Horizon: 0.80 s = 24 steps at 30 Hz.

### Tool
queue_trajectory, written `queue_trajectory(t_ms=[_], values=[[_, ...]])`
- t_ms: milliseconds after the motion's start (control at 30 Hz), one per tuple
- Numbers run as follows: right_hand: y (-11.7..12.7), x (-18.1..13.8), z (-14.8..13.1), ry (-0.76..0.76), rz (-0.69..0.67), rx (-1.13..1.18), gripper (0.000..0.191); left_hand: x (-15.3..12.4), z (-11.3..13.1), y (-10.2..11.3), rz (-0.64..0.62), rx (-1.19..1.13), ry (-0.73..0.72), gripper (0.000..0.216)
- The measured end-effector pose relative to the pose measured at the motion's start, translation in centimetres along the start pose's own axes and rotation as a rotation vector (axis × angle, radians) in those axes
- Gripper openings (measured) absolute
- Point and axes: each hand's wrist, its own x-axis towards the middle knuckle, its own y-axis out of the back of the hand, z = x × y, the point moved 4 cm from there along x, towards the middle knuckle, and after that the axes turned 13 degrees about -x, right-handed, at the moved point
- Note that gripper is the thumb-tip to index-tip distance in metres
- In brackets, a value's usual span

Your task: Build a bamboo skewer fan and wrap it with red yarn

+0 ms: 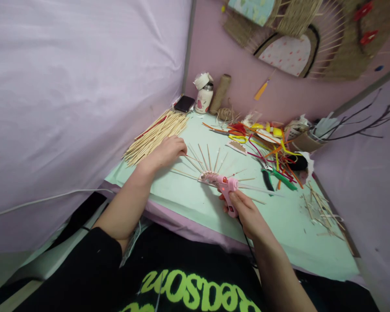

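My right hand (245,210) is wrapped round the handle of a pink hot glue gun (228,186), a clear glue stick (260,189) poking out of its back. The nozzle points left, over a half-round base (208,177) from which thin wooden sticks fan out like rays. Left of the fan, my left hand (171,148) is closed, its fingertips pinching the outer end of a thin wooden stick (193,163) that runs to the base. Beside that hand lies a large pile of wooden sticks (156,136) with a red one on top.
At the back stand a phone (184,104), a white bottle (204,97) and a roll of twine (221,93). Yellow-handled scissors (238,139), green-handled pliers (281,178) and tangled coloured cords lie right. Stick scraps (321,210) lie far right, below branches (360,123). Woven decorations hang behind.
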Motion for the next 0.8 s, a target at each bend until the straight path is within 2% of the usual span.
queue_trajectory(t_ms=[800], values=[[1.1, -0.4, -0.1, -0.005, -0.010, -0.086, 0.045, -0.2, 0.0, -0.1, -0.035, -0.004, -0.014, 0.018]])
